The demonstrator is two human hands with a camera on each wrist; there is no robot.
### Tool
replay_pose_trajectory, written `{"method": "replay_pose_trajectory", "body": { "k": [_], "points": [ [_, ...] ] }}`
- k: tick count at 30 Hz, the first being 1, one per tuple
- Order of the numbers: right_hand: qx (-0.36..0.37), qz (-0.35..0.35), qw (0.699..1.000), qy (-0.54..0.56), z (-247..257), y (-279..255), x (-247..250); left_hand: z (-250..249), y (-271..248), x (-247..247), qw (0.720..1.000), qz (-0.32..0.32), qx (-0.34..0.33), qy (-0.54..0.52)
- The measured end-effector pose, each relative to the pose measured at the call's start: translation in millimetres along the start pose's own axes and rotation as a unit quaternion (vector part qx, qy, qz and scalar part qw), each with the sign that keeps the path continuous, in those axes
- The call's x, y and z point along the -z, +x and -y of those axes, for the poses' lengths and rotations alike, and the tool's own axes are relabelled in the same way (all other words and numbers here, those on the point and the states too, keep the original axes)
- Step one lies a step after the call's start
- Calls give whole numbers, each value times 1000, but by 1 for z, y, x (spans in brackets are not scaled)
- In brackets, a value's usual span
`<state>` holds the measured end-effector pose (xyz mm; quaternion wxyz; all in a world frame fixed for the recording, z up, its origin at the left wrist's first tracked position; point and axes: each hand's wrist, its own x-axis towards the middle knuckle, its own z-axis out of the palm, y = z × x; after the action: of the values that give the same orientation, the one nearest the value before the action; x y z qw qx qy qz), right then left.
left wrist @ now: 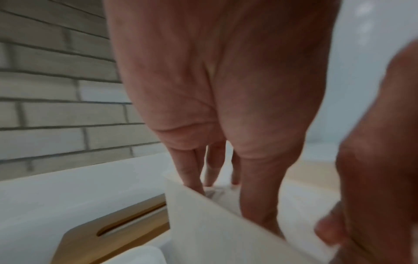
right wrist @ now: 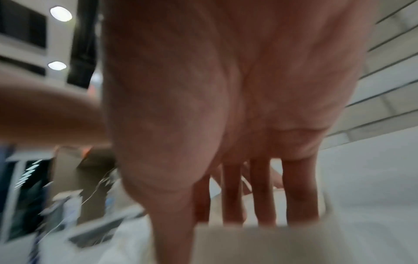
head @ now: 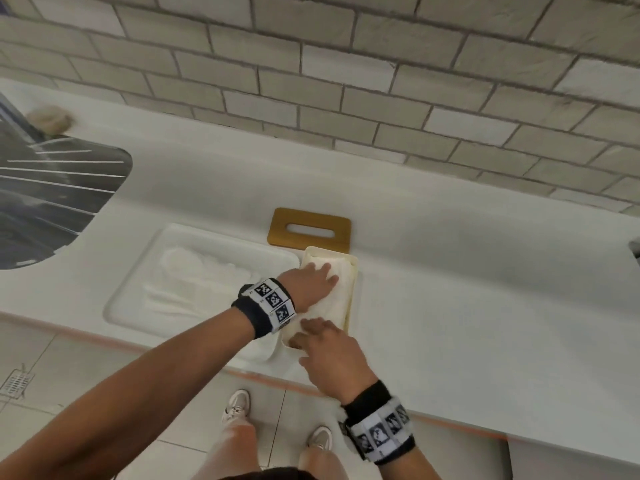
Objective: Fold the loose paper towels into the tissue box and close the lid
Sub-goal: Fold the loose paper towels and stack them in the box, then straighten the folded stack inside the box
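A cream tissue box [head: 354, 271] stands open on the white counter, filled with white paper towels [head: 341, 296]. One towel end [head: 266, 351] spills over the box's near left corner. My left hand [head: 323, 277] lies flat on the towels at the far half, fingers straight. In the left wrist view its fingers [left wrist: 190, 171] reach down behind the box wall [left wrist: 203, 223]. My right hand [head: 311, 336] presses the towels at the near end with straight fingers [right wrist: 300, 192] behind the box wall [right wrist: 248, 244]. The wooden lid [head: 310, 230] with a slot lies flat behind the box, also visible [left wrist: 108, 232].
A dark sink [head: 52, 202] is set into the counter at far left. A shallow moulded recess [head: 194, 278] lies just left of the box. The tiled wall [head: 346, 81] rises behind the counter. The counter's front edge [head: 450, 420] runs under my right wrist.
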<state>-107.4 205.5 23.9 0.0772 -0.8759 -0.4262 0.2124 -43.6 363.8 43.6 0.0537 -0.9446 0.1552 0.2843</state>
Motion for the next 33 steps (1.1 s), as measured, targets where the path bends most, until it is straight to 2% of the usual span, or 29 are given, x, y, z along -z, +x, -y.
{"method": "replay_pose_trajectory", "body": {
  "k": [2, 4, 6, 8, 9, 11, 14, 15, 17, 19, 20, 21, 25, 29, 31, 33],
  "points": [
    [-30, -6, 997, 70, 0, -5, 17, 24, -17, -3, 989, -87, -20, -119],
    [-96, -86, 988, 89, 9, -8, 37, 52, -43, -11, 950, -202, -27, -235],
    [-131, -187, 971, 66, 28, -8, 54, 85, -78, -23, 911, -306, -28, -277],
    [-113, -265, 954, 85, 58, 4, 65, 124, -113, -42, 891, -356, -30, -282],
    [-92, -285, 947, 115, 74, 14, 66, 145, -128, -52, 892, -356, -28, -277],
    [-53, -289, 942, 163, 102, 41, 59, 186, -151, -74, 917, -301, -14, -261],
    [-29, -231, 966, 113, 136, 95, 38, 232, -160, -100, 959, -183, 4, -217],
    [-32, -202, 975, 82, 142, 114, 29, 241, -158, -107, 969, -151, 5, -195],
    [-55, -101, 993, 38, 148, 150, 13, 254, -149, -115, 988, -89, -3, -128],
    [-66, -5, 998, 6, 145, 178, 2, 261, -139, -119, 996, -37, -14, -74],
    [-67, 18, 998, -3, 141, 187, -1, 261, -137, -120, 998, -27, -21, -62],
    [-69, 25, 997, 0, 137, 193, -1, 261, -137, -121, 998, -27, -24, -55],
    [-65, -8, 997, 32, 126, 193, 2, 260, -142, -137, 993, -108, -27, -48],
    [-40, -34, 998, 24, 126, 191, -2, 257, -146, -150, 988, -152, -29, 7],
    [-33, -62, 998, 8, 127, 189, -5, 255, -149, -149, 982, -182, -46, 19],
    [-18, -120, 993, -12, 128, 186, -7, 256, -151, -146, 975, -209, -71, 10]
  ]
}}
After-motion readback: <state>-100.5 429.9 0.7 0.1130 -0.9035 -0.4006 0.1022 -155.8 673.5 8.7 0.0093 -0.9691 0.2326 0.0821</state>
